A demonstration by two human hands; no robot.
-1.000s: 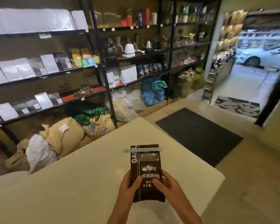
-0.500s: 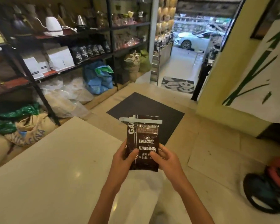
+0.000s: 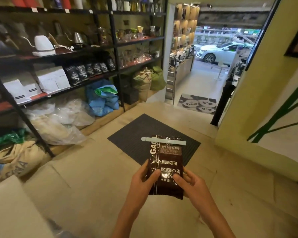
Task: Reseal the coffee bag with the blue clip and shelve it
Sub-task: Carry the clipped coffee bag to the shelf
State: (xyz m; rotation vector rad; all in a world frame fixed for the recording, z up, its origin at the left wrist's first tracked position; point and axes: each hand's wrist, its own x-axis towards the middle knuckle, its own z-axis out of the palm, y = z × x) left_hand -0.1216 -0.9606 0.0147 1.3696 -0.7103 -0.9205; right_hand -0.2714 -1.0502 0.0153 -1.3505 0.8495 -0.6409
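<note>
A person holds a glossy dark-brown foil coffee bag (image 3: 165,169), printed "BAKED.COFFEE" in white, upright in front of the body, with a pale blue plastic bar clip (image 3: 163,141) already clamped straight across its folded top, both ends standing proud of the bag's edges. The left hand (image 3: 141,184) grips the bag's lower left edge, thumb pressed on the front panel; the right hand (image 3: 190,186) closes on the lower right edge the same way, so each hand is wrapped around the bag rather than open. The bag hangs in mid-air above the pale tiled floor (image 3: 93,177) and the near edge of a dark ribbed floor mat (image 3: 131,134), well apart from the black metal shelving unit (image 3: 113,47) along the left wall. With the seal in place, the step in hand appears to be the carry to the shelf. A row of dark coffee bags (image 3: 89,71) standing on a middle shelf looks the likeliest home, though no free gap among them can be made out from here. To shelve it well, the person would do best to keep the bag upright and grip the body, not the clip, so the seal is not knocked loose; approach the shelf square on; and set the base down flat beside the matching bags, label forward, with the clip's long ends clear of neighbours and uprights.
</note>
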